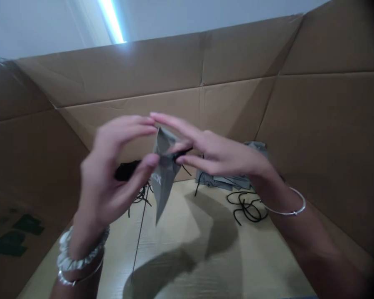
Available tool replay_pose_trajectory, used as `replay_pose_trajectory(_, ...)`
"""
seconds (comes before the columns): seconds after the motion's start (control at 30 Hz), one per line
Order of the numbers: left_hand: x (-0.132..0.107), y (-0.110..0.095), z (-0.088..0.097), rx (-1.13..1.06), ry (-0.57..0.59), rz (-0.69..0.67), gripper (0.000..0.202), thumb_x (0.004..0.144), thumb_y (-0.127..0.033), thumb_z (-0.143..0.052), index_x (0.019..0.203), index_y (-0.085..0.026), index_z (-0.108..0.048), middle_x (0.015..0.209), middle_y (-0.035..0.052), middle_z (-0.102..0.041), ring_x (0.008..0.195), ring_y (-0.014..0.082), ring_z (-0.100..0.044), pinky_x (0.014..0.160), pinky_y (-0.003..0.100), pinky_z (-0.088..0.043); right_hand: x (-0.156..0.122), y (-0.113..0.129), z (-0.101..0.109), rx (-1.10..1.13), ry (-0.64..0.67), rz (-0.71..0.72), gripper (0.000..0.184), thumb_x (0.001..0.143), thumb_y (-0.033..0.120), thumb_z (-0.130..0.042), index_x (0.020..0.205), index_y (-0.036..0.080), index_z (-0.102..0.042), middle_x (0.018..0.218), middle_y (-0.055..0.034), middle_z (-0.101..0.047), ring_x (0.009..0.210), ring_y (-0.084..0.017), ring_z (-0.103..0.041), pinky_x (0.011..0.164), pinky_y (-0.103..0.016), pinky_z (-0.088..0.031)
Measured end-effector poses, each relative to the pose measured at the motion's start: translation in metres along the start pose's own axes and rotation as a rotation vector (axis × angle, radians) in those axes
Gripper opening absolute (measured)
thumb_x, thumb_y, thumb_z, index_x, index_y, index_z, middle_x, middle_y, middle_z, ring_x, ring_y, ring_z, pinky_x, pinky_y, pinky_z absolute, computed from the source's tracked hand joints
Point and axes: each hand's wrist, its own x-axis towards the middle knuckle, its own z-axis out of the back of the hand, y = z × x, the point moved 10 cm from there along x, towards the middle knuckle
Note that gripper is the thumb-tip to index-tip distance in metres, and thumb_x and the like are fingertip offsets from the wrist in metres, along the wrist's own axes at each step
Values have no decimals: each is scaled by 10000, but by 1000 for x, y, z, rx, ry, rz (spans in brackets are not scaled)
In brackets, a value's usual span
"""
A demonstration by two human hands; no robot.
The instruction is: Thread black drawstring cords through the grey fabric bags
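Observation:
A small grey fabric pouch (164,176) with pale printing is held up in front of me, seen nearly edge-on, its lower corner pointing down. My left hand (112,162) is curved around its left side, with the thumb against the fabric and the fingertips at the top corner. From the other side, my right hand (215,151) pinches a black cord (183,153) at the pouch's edge between thumb and a bent finger. Another right finger stretches over the top toward the left fingertips. Motion blurs both hands slightly.
Cardboard walls (127,79) enclose the wooden table (174,249). Black cords (247,207) lie loose at the right, near a pile of flat grey pouches (224,180). More black cords (140,195) are bundled behind my left hand.

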Motion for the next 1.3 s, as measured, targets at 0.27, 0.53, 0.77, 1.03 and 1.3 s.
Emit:
replay_pose_trajectory(0.27, -66, 42, -80, -135, 416, 134, 150, 906, -328, -608, 915, -184, -565, 921, 50, -606, 922, 192, -530, 794, 324, -458, -26, -54, -83, 274, 120, -156, 719, 944, 93, -452, 1543, 127, -57, 1187, -115, -665, 1115, -152, -609, 1007, -316, -434)
replay_pose_trajectory(0.53, -108, 68, -108, -237, 590, 270, 195, 968, -344, -504, 968, -207, -643, 917, 32, -637, 878, 175, -555, 788, 304, -449, -37, -95, -119, 477, -39, -186, 815, 904, 98, -543, 1531, 327, -73, 1440, -126, -402, 980, -115, -627, 916, -325, -514)
replay_pose_trajectory(0.77, -112, 80, -124, -253, 611, 225, 228, 975, -334, -491, 891, -184, -641, 873, 40, -654, 825, 175, -562, 787, 319, -442, -40, -106, -121, 246, -110, -240, 724, 940, 194, -548, 1515, 330, -130, 1457, -117, -399, 1113, -170, -596, 1020, -421, -463)
replay_pose_trajectory(1.03, -116, 78, -148, -322, 631, 242, 181, 954, -289, -535, 886, -185, -666, 850, 25, -671, 810, 165, -586, 776, 312, -446, -119, -127, -125, -234, -553, -717, 318, 901, 481, -593, 988, 189, -503, 840, -33, -621, 737, -183, -611, 680, -318, -504)
replay_pose_trajectory(1.3, -121, 66, -160, -521, 710, 228, 187, 982, -250, -492, 1001, -183, -665, 931, 33, -676, 879, 161, -612, 808, 298, -461, -122, -122, -137, -63, -331, -687, 256, 1001, 373, -431, 852, 202, -548, 757, 11, -603, 684, -134, -559, 617, -228, -409)
